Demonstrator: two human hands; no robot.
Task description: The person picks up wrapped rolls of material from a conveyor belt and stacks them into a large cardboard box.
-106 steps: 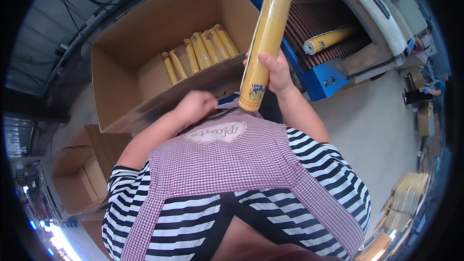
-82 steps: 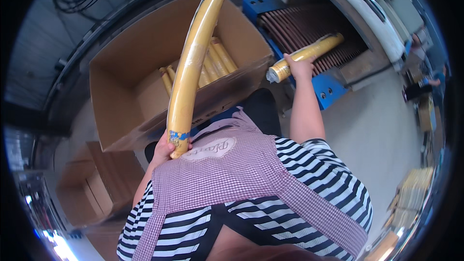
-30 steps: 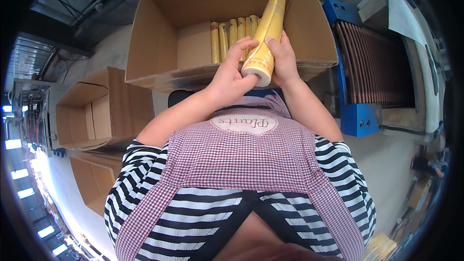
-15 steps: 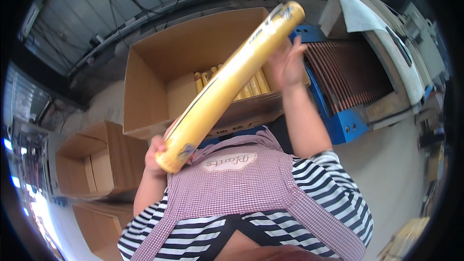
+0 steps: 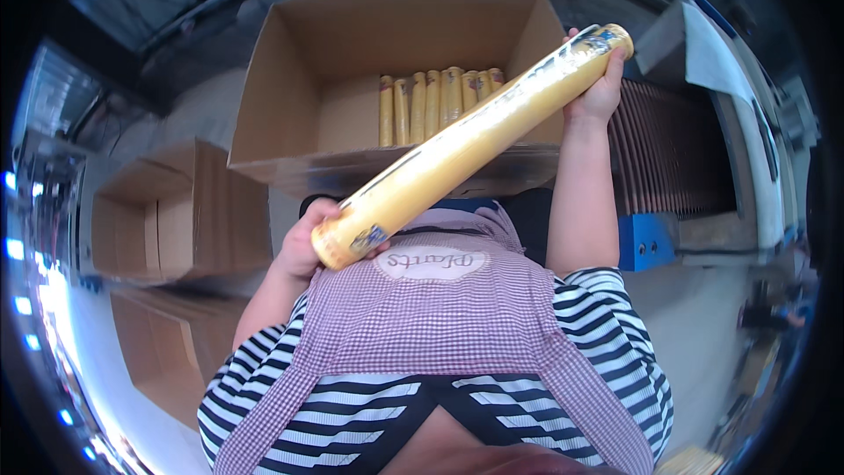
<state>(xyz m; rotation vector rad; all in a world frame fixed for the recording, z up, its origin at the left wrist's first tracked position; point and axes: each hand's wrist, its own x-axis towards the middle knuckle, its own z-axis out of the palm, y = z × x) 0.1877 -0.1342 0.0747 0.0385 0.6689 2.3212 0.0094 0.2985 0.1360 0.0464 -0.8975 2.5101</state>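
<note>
A long yellow roll in clear shiny wrapping (image 5: pixel 466 148) slants across in front of my chest, its right end farther away and higher in the picture. My left hand (image 5: pixel 303 242) grips its near left end, fingers wrapped round the underside. At the far right end, my right hand (image 5: pixel 600 97) is closed around it, thumb on the near side and fingertips showing beyond. Just past the roll stands a large open cardboard box (image 5: pixel 413 22). Several similar yellow rolls (image 5: pixel 431 105) lie side by side in it, partly hidden by the held roll.
On the right is a blue-framed machine (image 5: pixel 646 242) with a ribbed brown bed (image 5: pixel 668 149) and a white cloth (image 5: pixel 721 53) over its edge. Two more open cardboard boxes, an upper one (image 5: pixel 229 211) and a lower one (image 5: pixel 154 343), stand at left.
My right hand, earlier with fingers spread beside the roll, has closed on its far end. The roll has swung to a flatter slant and shifted right. The whole view has shifted too.
</note>
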